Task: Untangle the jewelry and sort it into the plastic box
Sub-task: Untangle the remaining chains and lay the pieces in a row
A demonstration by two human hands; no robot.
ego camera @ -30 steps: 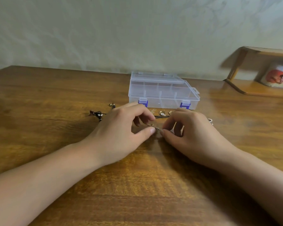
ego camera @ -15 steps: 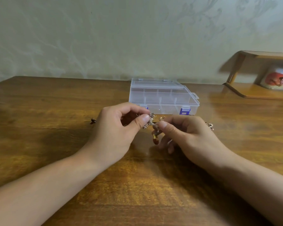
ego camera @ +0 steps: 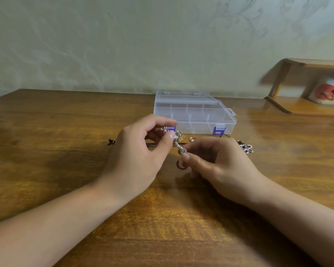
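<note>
Two bare hands work a tangle of jewelry above a brown wooden table (ego camera: 66, 170). The left hand (ego camera: 137, 157) pinches the upper end of a small silver metal pendant piece (ego camera: 178, 143) between thumb and curled forefinger, lifted clear of the tabletop. The right hand (ego camera: 218, 166) pinches the lower end of the same piece between thumb and fingertips — a reddish-brown ring-shaped bead (ego camera: 180, 164) hangs just below that grip.

Just behind the hands sits a clear plastic compartment box with blue latches (ego camera: 201, 116), its lid closed and its dividers showing through the plastic. Between the box and the hands lie more pieces: a small gold-coloured ring (ego camera: 191, 139) and a bit of gold chain (ego camera: 181, 137), blurred. A silver flower-shaped ornament with a dark blue centre (ego camera: 246, 148) lies on the table just right of the right hand. A thin black cord (ego camera: 111, 142) shows at the left, its end knotted, running behind the left hand.

At far right, a light wooden shelf (ego camera: 301, 108) holds a white mug with a red print (ego camera: 329, 92).
</note>
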